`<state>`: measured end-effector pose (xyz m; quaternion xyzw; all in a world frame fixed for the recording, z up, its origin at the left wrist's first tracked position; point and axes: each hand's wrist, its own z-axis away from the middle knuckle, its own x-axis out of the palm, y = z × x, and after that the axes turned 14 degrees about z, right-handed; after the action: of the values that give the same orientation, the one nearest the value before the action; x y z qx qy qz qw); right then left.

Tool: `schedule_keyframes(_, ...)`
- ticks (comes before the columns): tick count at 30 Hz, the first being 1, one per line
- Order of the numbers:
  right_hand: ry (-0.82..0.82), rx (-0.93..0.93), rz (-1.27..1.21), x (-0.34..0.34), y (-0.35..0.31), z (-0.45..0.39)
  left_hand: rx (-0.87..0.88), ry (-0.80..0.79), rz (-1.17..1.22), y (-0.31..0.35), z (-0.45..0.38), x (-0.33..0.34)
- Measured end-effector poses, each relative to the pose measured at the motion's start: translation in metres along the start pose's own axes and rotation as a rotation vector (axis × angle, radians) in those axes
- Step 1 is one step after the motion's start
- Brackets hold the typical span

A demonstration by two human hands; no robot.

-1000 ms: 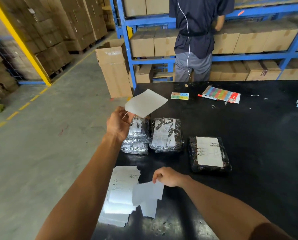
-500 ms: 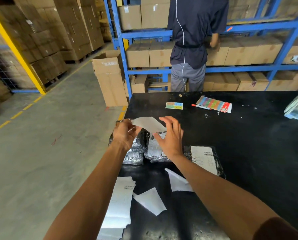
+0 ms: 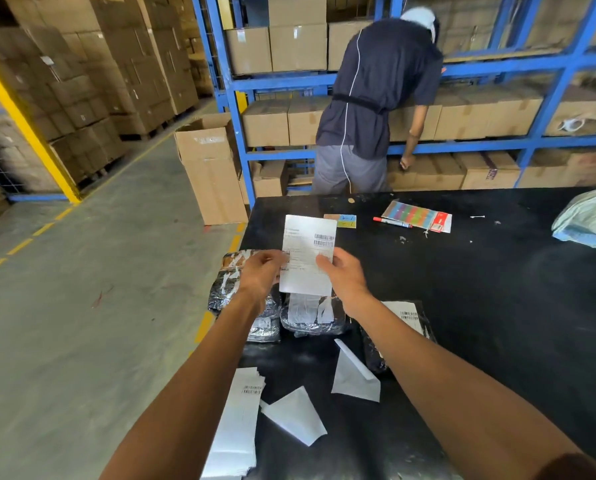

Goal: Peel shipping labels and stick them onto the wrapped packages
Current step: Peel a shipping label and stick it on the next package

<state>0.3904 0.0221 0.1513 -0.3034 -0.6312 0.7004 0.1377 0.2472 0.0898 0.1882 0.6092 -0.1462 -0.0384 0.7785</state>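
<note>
Fingers of the left hand (image 3: 260,271) and the right hand (image 3: 341,277) pinch opposite side edges of one peeled shipping label (image 3: 307,254), held print-up above the middle package (image 3: 312,315). To place it well, the worker should lower it square over that package's flat top, tack one edge first, then smooth outward so no crease forms on the crinkled wrap. Count: three wrapped packages on the black table (image 3: 480,306), namely the left package (image 3: 244,299), unlabelled like the middle one, and the right package (image 3: 403,323), already labelled; two discarded backing sheets (image 3: 294,415); one stack of unpeeled labels (image 3: 236,424).
</note>
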Motion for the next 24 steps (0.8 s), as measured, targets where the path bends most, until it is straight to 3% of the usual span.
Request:
schedule_keyframes(4, 0.014, -0.005, 0.087, -0.006, 0.005, -0.002, -0.008, -0.019, -0.037, -0.003, 0.005, 0.002)
schedule_keyframes(10, 0.193, -0.050, 0.288, -0.008, 0.010, -0.001, 0.016, 0.008, -0.102, -0.015, 0.000, 0.008)
schedule_keyframes(16, 0.054, -0.006, 0.325, -0.014, 0.033, -0.002, -0.077, -0.030, -0.224, -0.037, -0.015, 0.008)
schedule_keyframes(24, 0.010, 0.066, 0.486, -0.003, 0.063, -0.012, -0.125, -0.033, -0.397, -0.068, -0.035, 0.017)
